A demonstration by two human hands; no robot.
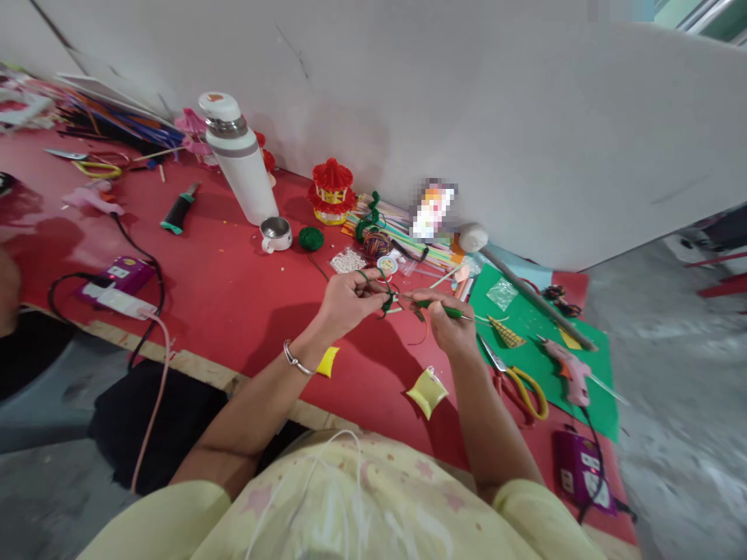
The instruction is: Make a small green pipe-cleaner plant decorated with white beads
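My left hand [348, 299] pinches a small piece of dark green yarn work [387, 302], with a strand of the yarn looped over its fingers. In my right hand [454, 327] is a crochet hook with a green handle [450, 311], its tip pointing left at the yarn work. The two hands nearly meet above the red tabletop [245, 288]. Just beyond them lie a green yarn ball [311, 239], a bag of white beads [348, 260] and a multicoloured yarn ball [377, 243]. A pale yellow pouch [429, 393] rests below my right hand.
Scissors [522, 389] and a pink glue gun [569, 369] lie on a green sheet [595, 404] to the right. A white flask [242, 163], a metal cup [276, 233] and a red paper lantern [332, 190] stand behind. Purple power boxes [120, 278] with cords sit at both sides.
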